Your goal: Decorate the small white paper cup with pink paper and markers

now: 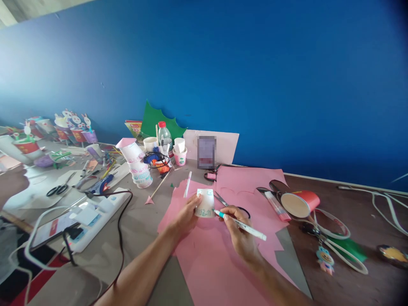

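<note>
A white paper cup (205, 203) with teal marks near its rim and base is held by my left hand (188, 211), whose fingers close on its left side. My right hand (237, 227) grips a white marker (251, 230) with a teal end; its tip is at the right edge of the cup. Both hands are above pink paper (216, 263) spread on the table. Scissors (221, 199) with dark handles lie partly behind my right hand. A white pen (188, 184) rests at the paper's upper left.
Left of the paper stand stacked decorated cups (140, 168), a bottle (164, 138) and a power strip (98, 216) with a dark cable. On the right lie a red cup (306, 203), a pink marker (277, 207) and a keychain (325, 259). Behind rises a blue partition (270, 76).
</note>
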Tool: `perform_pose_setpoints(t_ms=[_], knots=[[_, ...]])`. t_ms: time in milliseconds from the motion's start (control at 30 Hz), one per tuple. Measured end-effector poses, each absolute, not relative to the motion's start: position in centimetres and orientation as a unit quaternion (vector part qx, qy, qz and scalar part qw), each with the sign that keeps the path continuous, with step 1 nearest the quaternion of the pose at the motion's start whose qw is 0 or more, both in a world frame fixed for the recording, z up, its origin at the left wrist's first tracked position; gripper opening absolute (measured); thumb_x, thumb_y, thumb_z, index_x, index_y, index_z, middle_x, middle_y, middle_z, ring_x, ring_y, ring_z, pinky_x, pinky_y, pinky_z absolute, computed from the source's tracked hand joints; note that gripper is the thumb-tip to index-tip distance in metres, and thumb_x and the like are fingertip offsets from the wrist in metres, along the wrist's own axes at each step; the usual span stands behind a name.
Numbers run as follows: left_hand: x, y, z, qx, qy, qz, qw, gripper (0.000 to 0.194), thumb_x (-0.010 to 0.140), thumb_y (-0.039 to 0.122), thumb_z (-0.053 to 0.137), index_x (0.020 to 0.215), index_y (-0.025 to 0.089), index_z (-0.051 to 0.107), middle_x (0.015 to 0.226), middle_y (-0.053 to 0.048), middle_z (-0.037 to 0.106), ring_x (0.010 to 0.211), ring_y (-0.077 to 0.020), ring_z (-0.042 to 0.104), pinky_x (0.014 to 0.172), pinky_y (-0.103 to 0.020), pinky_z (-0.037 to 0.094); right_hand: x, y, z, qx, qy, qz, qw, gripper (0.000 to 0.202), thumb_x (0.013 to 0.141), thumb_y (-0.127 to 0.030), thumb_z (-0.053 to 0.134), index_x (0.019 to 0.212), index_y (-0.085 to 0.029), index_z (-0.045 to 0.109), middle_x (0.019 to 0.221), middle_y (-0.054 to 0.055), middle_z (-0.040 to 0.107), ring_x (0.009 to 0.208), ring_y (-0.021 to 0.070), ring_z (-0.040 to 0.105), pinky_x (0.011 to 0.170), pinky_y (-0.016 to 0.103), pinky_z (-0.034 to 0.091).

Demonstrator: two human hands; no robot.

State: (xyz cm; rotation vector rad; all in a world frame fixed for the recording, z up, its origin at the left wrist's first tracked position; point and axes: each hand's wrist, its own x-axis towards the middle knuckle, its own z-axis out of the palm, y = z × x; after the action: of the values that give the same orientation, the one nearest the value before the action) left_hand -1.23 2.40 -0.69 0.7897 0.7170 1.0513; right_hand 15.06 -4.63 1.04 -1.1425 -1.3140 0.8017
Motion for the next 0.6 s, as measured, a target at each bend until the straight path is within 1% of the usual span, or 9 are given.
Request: perform_pose_setpoints(t_ms=[267,600], knots=[[-1.2,2.5,-1.1,0.356,0.321,0.486,0.731,0.035,0.076,0.049,0.076,0.084,0.016,0.064,0.068,0.003,0.056,0.058,-0.0101,0.047,0.056,-0.022,0.038,15.0,-4.7,1.5,-0.477,-0.569,0.34,0.578,0.018,0.089,-0.036,0.054,0.084,-0.022,0.065,0.074,0.003,0.066,0.066,0.0188,0.063,0.058,0.028,0.052],[-1.6,2.8,-1.8,0.377,0.332,0.475,0.722,0.033,0.08,0.051,0.071,0.079,0.019,0.063,0.067,0.003,0.054,0.059,-0.012,0.046,0.056,-0.024,0.038,15.1,-4.7,1.1,-0.484,-0.575,0.341,0.564,0.019,0.088,-0.036,0.053,0.083,-0.023,0.065,0.072,0.002,0.064,0.063,0.018,0.058,0.055,0.027,0.047]])
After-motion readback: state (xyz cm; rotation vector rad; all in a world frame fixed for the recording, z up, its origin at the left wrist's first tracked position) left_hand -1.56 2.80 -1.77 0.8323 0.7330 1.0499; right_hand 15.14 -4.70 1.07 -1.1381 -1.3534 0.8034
